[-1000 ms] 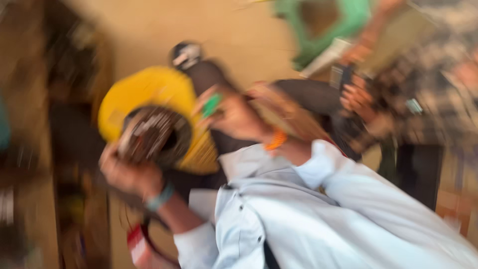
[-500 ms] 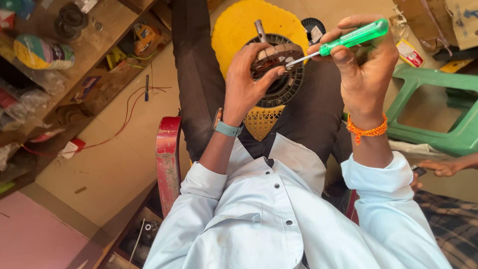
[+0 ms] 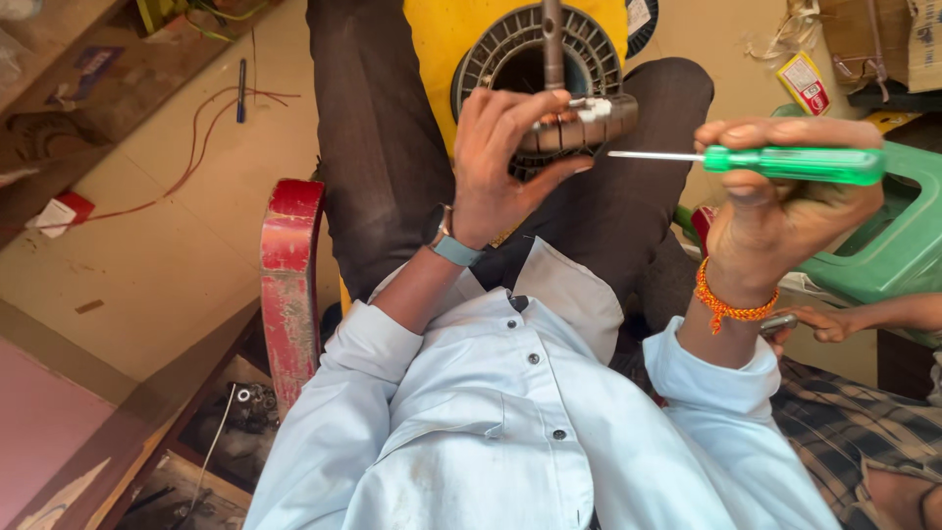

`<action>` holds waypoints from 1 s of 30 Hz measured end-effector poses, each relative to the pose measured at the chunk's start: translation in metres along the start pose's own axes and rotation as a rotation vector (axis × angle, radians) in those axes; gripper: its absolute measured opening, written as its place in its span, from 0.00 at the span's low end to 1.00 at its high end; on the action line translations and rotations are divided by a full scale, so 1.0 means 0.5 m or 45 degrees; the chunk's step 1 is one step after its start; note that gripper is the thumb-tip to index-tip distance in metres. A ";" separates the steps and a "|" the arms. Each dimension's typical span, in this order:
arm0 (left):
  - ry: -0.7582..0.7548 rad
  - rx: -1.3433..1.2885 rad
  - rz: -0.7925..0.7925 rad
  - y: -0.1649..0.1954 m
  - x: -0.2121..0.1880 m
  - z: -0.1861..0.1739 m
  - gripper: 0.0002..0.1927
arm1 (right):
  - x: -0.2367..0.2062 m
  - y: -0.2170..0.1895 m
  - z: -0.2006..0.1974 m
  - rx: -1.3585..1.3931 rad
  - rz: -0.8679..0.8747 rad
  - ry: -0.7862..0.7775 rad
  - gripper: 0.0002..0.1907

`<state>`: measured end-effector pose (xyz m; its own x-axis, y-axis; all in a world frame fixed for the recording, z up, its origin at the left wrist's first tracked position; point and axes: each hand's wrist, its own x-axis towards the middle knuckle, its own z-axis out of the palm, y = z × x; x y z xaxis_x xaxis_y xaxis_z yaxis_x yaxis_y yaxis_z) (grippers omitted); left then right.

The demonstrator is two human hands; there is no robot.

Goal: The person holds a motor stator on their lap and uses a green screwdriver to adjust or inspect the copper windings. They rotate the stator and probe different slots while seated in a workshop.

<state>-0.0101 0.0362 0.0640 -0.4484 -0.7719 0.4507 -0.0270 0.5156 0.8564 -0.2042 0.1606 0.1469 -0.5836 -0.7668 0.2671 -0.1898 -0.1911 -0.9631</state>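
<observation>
My left hand (image 3: 510, 162) grips the rim of a round grey slotted motor part (image 3: 549, 74) with a metal shaft sticking up from its middle. The part rests against a yellow casing (image 3: 442, 34) on my lap. My right hand (image 3: 775, 201) holds a green-handled screwdriver (image 3: 785, 162) level, its thin metal tip pointing left and stopping just short of the part's edge. A small white piece sits on the rim near my left fingers. I wear a pale blue shirt, a watch on the left wrist and an orange thread on the right.
A red metal stool edge (image 3: 287, 285) stands at my left. A green plastic stool (image 3: 898, 245) is at the right, with another person's hand (image 3: 829, 322) and checked sleeve below it. Red wires (image 3: 196, 167) and a pen lie on the floor beside wooden shelves.
The view has tilted down and steadied. My right hand has swung the screwdriver from a raised slant to level, out to the right. My left hand keeps hold of the motor part.
</observation>
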 end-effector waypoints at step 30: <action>-0.058 0.058 0.089 -0.011 -0.019 0.016 0.24 | -0.014 -0.064 0.074 -0.563 -0.085 -0.446 0.12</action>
<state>-0.0126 0.0436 0.0529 -0.4909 -0.7160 0.4964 -0.0343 0.5852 0.8102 -0.1648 0.1492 0.1747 -0.2765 -0.9338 0.2269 -0.5741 -0.0289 -0.8183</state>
